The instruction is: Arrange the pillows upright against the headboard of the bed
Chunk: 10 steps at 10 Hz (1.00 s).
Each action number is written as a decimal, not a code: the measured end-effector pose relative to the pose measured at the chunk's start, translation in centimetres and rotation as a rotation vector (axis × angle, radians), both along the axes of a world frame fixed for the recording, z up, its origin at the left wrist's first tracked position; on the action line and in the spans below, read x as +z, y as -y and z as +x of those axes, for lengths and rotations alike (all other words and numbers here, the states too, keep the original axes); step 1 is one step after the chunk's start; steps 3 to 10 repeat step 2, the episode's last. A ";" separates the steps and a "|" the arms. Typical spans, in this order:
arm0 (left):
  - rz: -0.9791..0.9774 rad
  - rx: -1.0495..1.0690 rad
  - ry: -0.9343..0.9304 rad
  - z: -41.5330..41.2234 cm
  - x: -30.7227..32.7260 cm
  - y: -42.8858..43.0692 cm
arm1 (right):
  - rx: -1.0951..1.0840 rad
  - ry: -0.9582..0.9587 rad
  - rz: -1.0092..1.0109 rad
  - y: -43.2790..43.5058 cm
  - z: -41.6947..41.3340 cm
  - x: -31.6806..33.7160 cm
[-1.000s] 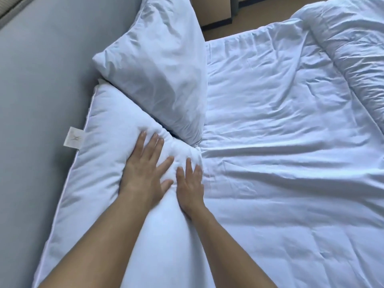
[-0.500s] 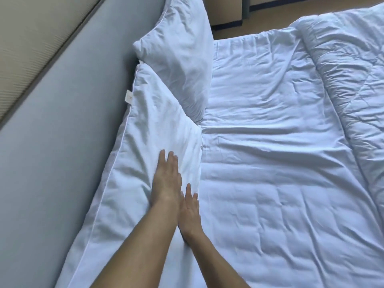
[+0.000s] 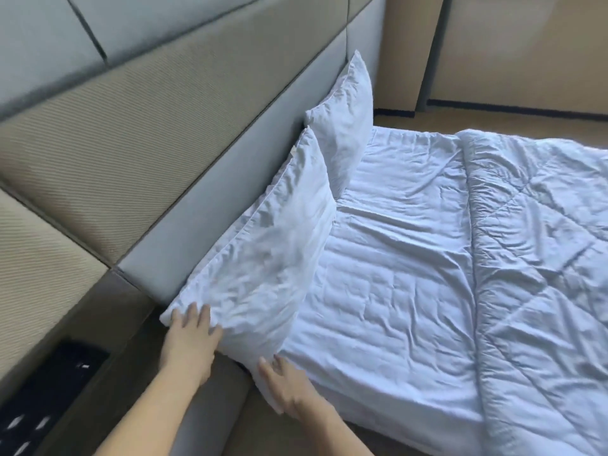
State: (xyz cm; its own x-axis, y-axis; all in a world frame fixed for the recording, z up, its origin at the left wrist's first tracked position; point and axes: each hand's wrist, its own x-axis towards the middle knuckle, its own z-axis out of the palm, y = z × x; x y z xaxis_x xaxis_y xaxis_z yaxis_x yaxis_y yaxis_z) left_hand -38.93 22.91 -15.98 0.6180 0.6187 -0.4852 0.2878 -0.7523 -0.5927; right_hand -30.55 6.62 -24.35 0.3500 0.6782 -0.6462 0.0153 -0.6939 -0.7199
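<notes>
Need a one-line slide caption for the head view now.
The left hand and right hand touch the near white rumpled pillow, upright against the grey padded headboard beside a second white pillow.

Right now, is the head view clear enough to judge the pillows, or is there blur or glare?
Head view: motion blur smears the upper wall panels and softens the left hand and right hand. The near pillow, far pillow and duvet creases read clearly. The light is soft and even, with no glare. Wide-angle perspective slants the headboard.
</notes>
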 end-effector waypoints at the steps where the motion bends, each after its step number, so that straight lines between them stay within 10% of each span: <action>1: -0.063 0.068 0.127 -0.8 4.4 4.4 | 0.038 0.348 -0.110 5.6 4.3 5.5; 2: -0.158 0.142 0.326 1.2 9.6 8.5 | -0.030 0.662 -0.194 10.9 10.1 13.0; 10: -0.158 0.142 0.326 1.2 9.6 8.5 | -0.030 0.662 -0.194 10.9 10.1 13.0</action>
